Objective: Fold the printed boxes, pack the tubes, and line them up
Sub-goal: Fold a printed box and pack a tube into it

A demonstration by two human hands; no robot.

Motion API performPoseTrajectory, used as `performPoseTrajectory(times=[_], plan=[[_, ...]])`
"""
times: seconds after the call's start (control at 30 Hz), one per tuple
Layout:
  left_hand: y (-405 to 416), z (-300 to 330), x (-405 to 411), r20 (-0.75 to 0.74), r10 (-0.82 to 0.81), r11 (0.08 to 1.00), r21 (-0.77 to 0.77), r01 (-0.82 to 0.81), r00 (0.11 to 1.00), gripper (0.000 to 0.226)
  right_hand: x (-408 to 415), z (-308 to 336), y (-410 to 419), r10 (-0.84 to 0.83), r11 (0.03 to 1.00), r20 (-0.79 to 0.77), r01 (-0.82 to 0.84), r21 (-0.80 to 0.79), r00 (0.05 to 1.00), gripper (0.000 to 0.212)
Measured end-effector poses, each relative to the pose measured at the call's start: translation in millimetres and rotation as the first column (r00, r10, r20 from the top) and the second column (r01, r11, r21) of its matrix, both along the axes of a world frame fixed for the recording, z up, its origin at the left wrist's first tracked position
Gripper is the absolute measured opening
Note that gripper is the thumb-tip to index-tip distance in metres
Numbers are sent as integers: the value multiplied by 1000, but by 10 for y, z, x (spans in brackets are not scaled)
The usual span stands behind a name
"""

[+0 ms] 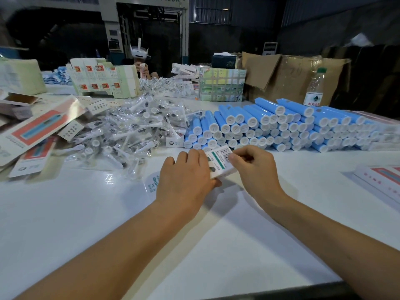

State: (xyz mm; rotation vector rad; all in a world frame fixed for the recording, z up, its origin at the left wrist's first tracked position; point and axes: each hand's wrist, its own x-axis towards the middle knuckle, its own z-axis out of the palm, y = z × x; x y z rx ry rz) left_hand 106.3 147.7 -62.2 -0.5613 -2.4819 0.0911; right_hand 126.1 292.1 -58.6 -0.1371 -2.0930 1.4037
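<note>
Both hands palm-down, left hand and right hand gripping printed box.

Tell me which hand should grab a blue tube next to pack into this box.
Probably the right hand: it sits nearest the blue tube stack, just ahead of it, while the left hand grips the printed box.
</note>
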Motion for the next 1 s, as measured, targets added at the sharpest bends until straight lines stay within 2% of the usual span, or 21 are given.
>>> performPoseTrajectory(times=[0.17,0.37,0.47,0.6,0.67,0.73,0.77,0.8,0.83,0.87,0.9,0.93,0.97,1.0], plan=[[16,-25,6,-9,-15,1000,-7,15,1000,67,-2,-28,-1,-43,992,-8,44,119,999,22],[-13,28,-77,33,21,997,78,-24,999,68,-3,-4,5,-18,1000,-3,18,12,1000,15],[-10,16,-78,16,27,997,70,-28,1000,66,-9,-21,-4,-48,998,-2,48,34,999,22],[-7,3,-73,18,14,996,88,-15,1000,64,-3,-39,-31,-34,999,-22,35,39,999,19],[-26,75,-88,85,11,989,146,-23,996,64,12,-11,-45,24,999,-48,-26,-44,999,14],[-54,184,-98,171,-70,949,316,12,983,59,32,25,-80,97,986,-112,-111,-123,989,14],[-64,244,-92,189,-178,872,485,66,966,50,39,36,-101,127,979,-144,-147,-139,981,16],[-75,293,-81,177,-320,726,677,121,931,38,46,40,-121,152,976,-157,-173,-133,976,15],[-77,329,-64,151,-459,518,846,126,876,28,56,38,-144,177,975,-146,-193,-109,973,12],[-67,357,-44,133,-584,289,956,52,801,27,68,29,-164,209,973,-115,-218,-70,971,17],[-48,373,-16,121,-690,77,993,-94,714,28,79,8,-179,256,966,-69,-259,-27,964,26],[-33,370,6,106,-774,-80,961,-263,625,29,90,-15,-194,315,949,-16,-315,12,949,37],[-23,357,22,68,-822,-204,892,-404,565,32,99,-33,-217,370,927,39,-372,42,928,48],[-21,339,27,35,-840,-290,815,-502,542,34,101,-50,-241,407,907,84,-413,80,910,59]])
